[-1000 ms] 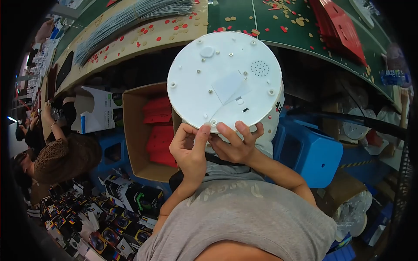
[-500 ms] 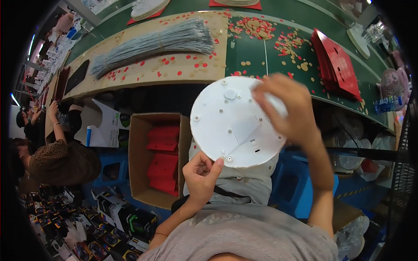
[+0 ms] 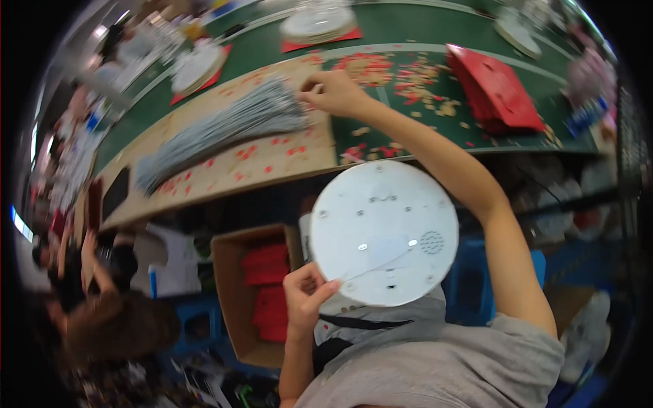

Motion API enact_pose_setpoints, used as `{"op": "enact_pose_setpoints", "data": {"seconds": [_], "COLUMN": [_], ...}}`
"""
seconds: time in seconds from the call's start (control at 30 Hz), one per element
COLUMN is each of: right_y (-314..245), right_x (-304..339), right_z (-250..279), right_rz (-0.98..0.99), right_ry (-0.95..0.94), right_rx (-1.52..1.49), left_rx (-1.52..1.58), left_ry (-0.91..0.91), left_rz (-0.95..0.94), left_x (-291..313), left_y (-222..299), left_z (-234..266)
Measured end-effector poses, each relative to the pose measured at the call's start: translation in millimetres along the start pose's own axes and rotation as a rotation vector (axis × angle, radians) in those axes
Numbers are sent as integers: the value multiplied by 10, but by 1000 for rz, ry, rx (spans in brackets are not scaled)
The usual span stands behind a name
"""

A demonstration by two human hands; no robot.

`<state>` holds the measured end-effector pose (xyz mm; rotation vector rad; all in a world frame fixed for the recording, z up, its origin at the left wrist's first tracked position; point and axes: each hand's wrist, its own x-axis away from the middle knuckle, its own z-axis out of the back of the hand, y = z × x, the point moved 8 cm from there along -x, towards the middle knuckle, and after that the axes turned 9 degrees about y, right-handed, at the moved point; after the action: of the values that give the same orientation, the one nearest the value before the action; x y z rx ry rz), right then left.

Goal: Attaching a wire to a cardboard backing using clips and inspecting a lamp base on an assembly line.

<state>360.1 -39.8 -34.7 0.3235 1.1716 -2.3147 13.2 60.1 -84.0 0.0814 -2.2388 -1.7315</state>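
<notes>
My left hand pinches the lower left rim of a white round disc with its thumb and fingers. The disc is tilted toward me above my lap. Its face has several small screw holes, slots and a patch of vent holes at the right. A thin line runs across it from near my left thumb. Beyond the disc, my right hand reaches over the table to the right end of a bundle of thin grey strands. Its fingers are bent and drawn together; whatever is between them is too small to make out.
Red and tan round chips lie scattered on the green table. A red folded stack stands at the right. White discs lie at the back. Below the table, a cardboard box holds red packets. People sit at the left.
My right hand has left the disc's right side and moved up and left to the strand bundle. My left hand still holds the disc. The view has shifted.
</notes>
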Motion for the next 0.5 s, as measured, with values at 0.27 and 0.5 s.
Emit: {"op": "enact_pose_setpoints", "data": {"seconds": [0.27, 0.5], "right_y": [390, 1106], "right_x": [1176, 1733], "right_z": [2624, 2958], "right_rz": [-304, -604], "right_ry": [717, 216], "right_rx": [1371, 899], "left_rx": [34, 23], "left_ry": [-78, -95], "left_rz": [58, 27], "left_x": [-231, -254], "left_y": [-17, 6], "left_z": [-127, -175]}}
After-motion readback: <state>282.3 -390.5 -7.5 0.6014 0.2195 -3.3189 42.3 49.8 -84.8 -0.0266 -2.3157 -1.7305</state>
